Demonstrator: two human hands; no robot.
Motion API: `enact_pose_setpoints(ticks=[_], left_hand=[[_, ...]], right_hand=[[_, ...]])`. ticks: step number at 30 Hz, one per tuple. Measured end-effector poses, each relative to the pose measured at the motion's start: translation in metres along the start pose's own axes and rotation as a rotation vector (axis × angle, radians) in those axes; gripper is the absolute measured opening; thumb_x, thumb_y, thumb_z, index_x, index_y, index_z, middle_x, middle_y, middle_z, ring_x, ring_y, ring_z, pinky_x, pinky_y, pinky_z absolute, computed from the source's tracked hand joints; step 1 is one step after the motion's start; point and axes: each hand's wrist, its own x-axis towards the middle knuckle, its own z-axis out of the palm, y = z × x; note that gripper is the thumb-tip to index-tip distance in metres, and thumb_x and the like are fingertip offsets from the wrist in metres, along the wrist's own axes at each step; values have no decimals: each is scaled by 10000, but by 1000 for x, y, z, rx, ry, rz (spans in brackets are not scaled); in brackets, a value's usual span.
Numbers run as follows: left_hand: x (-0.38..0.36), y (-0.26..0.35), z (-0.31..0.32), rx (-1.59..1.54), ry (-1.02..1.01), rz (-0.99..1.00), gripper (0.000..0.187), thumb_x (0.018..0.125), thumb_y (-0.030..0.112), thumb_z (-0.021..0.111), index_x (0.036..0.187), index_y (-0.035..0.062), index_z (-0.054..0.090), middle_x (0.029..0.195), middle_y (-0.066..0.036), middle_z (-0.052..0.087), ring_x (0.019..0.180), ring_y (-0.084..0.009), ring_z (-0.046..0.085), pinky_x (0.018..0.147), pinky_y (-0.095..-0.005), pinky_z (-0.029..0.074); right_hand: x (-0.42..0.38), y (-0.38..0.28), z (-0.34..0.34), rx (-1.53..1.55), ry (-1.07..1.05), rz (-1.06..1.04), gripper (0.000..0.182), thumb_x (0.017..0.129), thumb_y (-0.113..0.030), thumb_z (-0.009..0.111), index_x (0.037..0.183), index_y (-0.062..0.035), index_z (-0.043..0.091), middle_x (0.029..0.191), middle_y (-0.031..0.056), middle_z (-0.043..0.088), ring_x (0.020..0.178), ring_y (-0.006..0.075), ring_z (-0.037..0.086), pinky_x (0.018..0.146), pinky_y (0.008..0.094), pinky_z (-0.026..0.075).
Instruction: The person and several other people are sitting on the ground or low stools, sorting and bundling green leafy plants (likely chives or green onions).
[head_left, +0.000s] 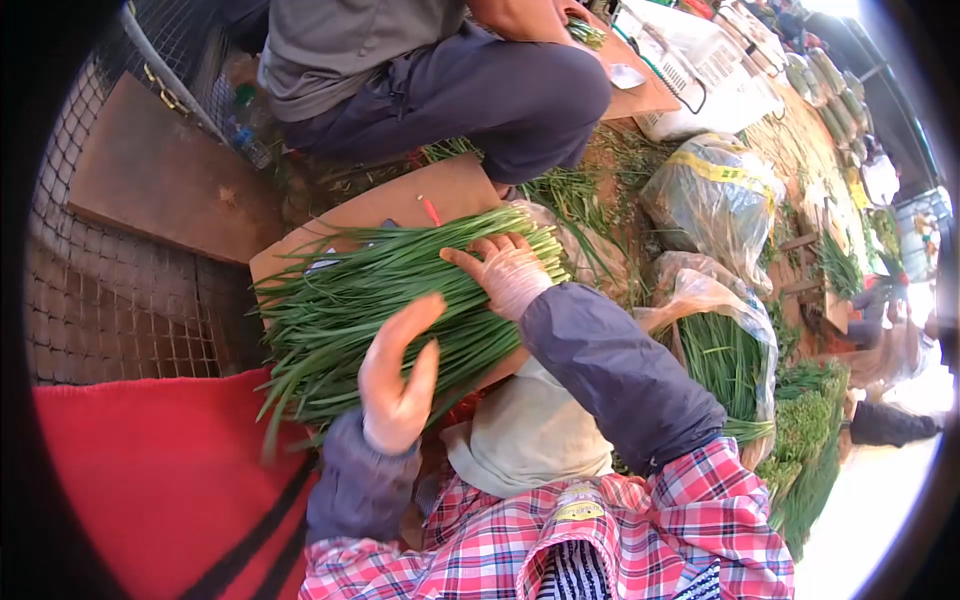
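A big heap of garlic chives (390,280) lies across a brown board (335,215) in front of me, pale stem ends to the right and green leaf tips to the left. On the stems near those pale ends rests my right hand (507,270), fingers spread and thumb out over the leaves. My left hand (398,380) is raised at the near side of the heap, its thumb apart from the fingers and nothing in it. A small red item (430,210) lies at the heap's far edge.
Opposite me a person in dark trousers (450,95) sits close to the board. Clear plastic bags (712,195) and more bundled greens (725,355) stand on the right. Wire mesh (110,290) and a red cloth (160,470) are at left; a white crate (700,55) is farther back.
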Motion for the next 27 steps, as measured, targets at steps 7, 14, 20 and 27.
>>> enact_pose_setpoints(ticks=[7,14,20,27], left_hand=[[67,-98,17,225,-406,-100,502,785,69,541,1272,126,436,1322,-94,420,1308,-325,260,1081,-440,131],[78,-101,-2,-118,-581,-184,458,782,134,525,1222,18,474,1350,-145,375,1302,-241,275,1079,-355,157],[75,-99,-4,-109,-576,-229,429,765,31,479,1193,28,508,1363,-146,364,1314,-239,261,1081,-356,153],[71,-91,-17,73,-579,-130,432,771,5,466,1196,69,514,1362,-124,374,1327,-258,230,1082,-375,160]], right_hand=[[-44,-1,-27,159,307,13,584,634,-192,702,1181,-161,499,1217,95,488,1199,301,397,991,497,287],[-58,-54,-8,400,-180,129,304,779,-399,570,858,-116,648,717,106,623,694,288,617,626,410,480],[-18,-93,3,346,-388,320,474,711,-504,626,918,-79,613,815,100,654,773,258,641,671,387,493],[-10,-95,33,322,-380,407,385,744,-454,618,901,-102,634,805,96,654,798,261,638,672,402,491]])
